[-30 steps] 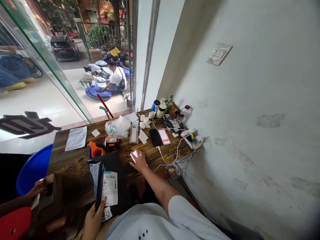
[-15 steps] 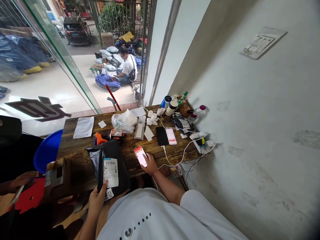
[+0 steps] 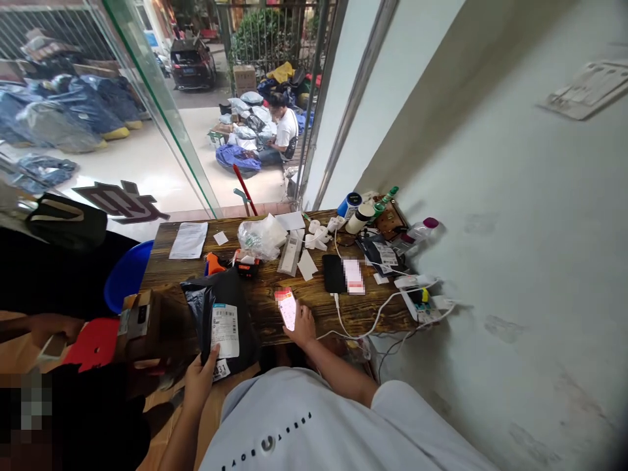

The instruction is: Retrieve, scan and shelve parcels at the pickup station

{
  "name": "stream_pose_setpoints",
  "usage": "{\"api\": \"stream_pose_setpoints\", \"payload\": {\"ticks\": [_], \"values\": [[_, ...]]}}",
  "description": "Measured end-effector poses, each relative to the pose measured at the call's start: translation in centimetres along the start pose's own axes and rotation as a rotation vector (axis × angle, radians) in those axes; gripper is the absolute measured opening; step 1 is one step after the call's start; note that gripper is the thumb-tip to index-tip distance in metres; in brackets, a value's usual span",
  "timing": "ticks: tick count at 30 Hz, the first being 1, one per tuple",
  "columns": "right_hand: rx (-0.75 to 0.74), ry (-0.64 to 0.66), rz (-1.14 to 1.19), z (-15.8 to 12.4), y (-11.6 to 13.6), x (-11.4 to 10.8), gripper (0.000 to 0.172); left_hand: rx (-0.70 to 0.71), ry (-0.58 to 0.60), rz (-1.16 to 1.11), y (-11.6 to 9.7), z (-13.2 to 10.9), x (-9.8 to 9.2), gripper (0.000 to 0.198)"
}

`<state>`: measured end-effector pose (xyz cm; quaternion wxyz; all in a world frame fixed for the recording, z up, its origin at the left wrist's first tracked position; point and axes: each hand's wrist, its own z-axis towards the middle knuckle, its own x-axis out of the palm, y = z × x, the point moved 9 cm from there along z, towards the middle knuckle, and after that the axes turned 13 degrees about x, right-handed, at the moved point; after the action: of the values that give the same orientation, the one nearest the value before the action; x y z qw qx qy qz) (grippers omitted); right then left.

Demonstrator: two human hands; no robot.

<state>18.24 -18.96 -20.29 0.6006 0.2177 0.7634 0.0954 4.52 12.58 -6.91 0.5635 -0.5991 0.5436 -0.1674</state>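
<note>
My left hand point(image 3: 200, 376) grips the lower edge of a black plastic mailer parcel point(image 3: 248, 327), thumb on top beside its white shipping label point(image 3: 225, 329). The parcel tilts up over the table's near edge. In my right hand point(image 3: 303, 327) is a smartphone point(image 3: 287, 311) with a lit screen, its thumb along the screen's side. Just past the parcel lies an orange and black tool point(image 3: 214, 263), partly hidden by it. A cardboard box point(image 3: 140, 325) is at the parcel's left.
On the wooden table point(image 3: 267, 288) are papers point(image 3: 189, 241), a plastic bag point(image 3: 260, 237), a black power bank or phone point(image 3: 334, 273), bottles point(image 3: 360, 218) and a power strip point(image 3: 417, 304) with cables. Another person's hand point(image 3: 46, 330) is at left, near a red stool point(image 3: 92, 345).
My view has turned left, so the scene sits further right. Both hands keep their holds on the parcel and the smartphone. The person at left has moved their hand.
</note>
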Motion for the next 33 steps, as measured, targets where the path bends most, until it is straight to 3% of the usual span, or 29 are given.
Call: {"api": "stream_pose_setpoints", "payload": {"ticks": [3,6,9,11,16,21,26,33], "values": [[0.192,0.039,0.075,0.2,-0.1,-0.3,0.1,0.063,-0.018,0.015,-0.2,-0.3,0.0,0.069],[0.295,0.234,0.318,0.8,0.1,-0.2,0.094,0.126,-0.031,-0.01,-0.5,-0.6,0.1,0.068],[0.225,0.482,0.501,1.0,1.5,-0.9,0.078,0.172,-0.04,-0.052,-0.7,-0.7,0.2,0.064],[0.124,0.615,0.593,0.3,2.7,-2.6,0.072,0.205,-0.039,-0.078,-0.6,-0.5,0.3,0.06],[-0.178,1.089,1.102,-5.6,8.0,-9.6,0.087,0.287,-0.056,-0.111,0.0,0.8,1.2,0.052],[-0.073,1.366,1.167,-11.3,11.5,-13.5,0.082,0.346,-0.082,-0.117,0.0,2.3,2.9,0.051],[-0.09,1.374,1.251,-12.6,14.1,-14.5,0.074,0.367,-0.106,-0.1,-0.3,2.9,3.7,0.055],[0.027,1.246,1.245,-11.1,14.1,-13.5,0.069,0.361,-0.091,-0.106,-0.2,2.9,4.1,0.058]]}}
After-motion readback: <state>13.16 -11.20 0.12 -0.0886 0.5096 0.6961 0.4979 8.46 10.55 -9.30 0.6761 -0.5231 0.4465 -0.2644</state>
